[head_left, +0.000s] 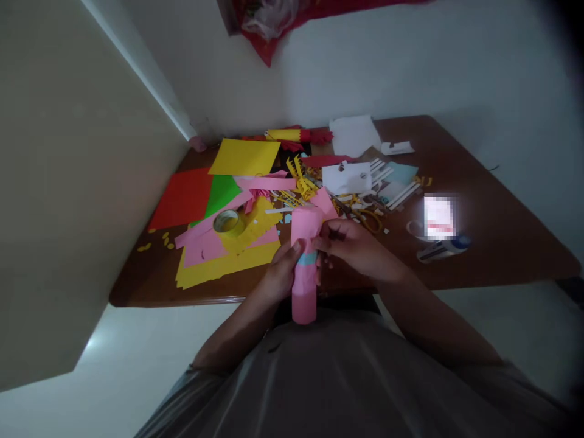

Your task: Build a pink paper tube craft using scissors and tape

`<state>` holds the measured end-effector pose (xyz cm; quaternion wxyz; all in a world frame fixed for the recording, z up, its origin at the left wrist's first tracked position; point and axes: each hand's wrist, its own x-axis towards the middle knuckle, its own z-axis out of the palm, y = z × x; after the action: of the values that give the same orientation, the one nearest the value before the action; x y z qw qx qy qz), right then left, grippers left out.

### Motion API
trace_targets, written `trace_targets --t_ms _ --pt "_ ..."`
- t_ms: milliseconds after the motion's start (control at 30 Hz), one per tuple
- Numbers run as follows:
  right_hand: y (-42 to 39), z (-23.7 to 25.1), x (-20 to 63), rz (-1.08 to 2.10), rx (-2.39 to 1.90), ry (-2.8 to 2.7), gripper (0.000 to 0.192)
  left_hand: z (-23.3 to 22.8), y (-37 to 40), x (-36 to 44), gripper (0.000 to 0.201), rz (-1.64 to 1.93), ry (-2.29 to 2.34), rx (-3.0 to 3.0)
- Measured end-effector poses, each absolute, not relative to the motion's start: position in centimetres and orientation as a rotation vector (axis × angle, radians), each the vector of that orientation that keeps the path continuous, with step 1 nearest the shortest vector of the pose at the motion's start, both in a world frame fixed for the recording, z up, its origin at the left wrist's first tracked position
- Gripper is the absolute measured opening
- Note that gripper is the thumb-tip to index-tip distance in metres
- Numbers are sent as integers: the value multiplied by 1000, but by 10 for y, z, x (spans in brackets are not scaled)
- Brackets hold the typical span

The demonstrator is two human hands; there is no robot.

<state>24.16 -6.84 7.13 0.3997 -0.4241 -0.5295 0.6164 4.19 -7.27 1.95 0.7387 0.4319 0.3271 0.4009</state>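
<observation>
Pink tube [303, 278] is gripped btwn L hand [283, 267] & R hand [350, 244] — long axis seen approx. vert., R set nearer top.

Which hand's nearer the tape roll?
Left. The left hand, on the pink tube's left side, is right of the tape roll and closer to the person's body. The right hand, on the tube's right side, is farther right.

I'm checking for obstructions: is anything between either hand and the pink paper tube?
Nothing visible is. The left hand and right hand are both on the pink paper tube, one from each side. The tape roll and scissors lie clear of them on the table.
</observation>
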Motion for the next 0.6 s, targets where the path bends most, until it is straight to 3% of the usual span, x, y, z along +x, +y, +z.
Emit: trace_targets --t_ms 167,400,600 --pt "-66 28 226 915 -1271 -1191 57 14 -68 49 69 1060 1066 1063" --pt "-95 19 200 1153 -1114 -1207 74 23 -63 61 36 1345 1185 1430" --pt "-86 19 210 1198 -976 -1229 79 43 -55 44 31 1330 1231 1656"
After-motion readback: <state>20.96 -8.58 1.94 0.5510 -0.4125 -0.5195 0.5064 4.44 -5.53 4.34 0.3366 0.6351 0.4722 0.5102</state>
